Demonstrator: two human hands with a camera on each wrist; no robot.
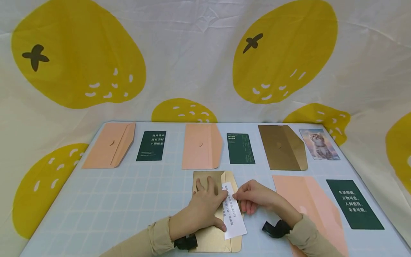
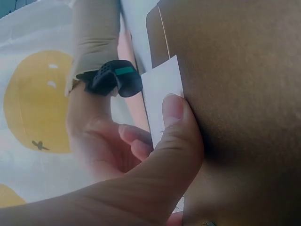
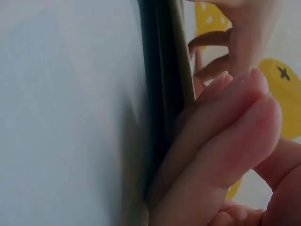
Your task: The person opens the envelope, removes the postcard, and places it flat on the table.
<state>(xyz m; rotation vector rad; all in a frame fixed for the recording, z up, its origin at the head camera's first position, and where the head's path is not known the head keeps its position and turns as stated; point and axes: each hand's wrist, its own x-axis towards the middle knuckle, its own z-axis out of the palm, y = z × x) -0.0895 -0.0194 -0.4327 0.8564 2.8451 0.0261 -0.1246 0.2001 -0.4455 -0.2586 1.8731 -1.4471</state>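
A gold envelope (image 1: 205, 242) lies at the table's near middle, its flap on the right side. A white card (image 1: 232, 214) with printed characters lies lengthwise over the flap's fold. My left hand (image 1: 203, 210) rests over the envelope with fingers spread. In the left wrist view its thumb (image 2: 173, 110) presses on the white card's edge. From the other side, my right hand (image 1: 253, 196) pinches the card's right edge at the flap, remaining fingers curled below. The right wrist view shows those curled fingers (image 3: 211, 150) against the envelope's edge (image 3: 182, 52); their fingertip contact is hidden there.
Along the back lie pink envelopes (image 1: 106, 142) (image 1: 196, 146), green cards (image 1: 151, 146) (image 1: 240, 149), a brown-gold envelope (image 1: 277, 146) and a kitten card (image 1: 319, 144). Under the right forearm is another pink envelope (image 1: 321, 207), beside a green card (image 1: 354, 203). Patterned cloth (image 1: 199, 53) hangs behind.
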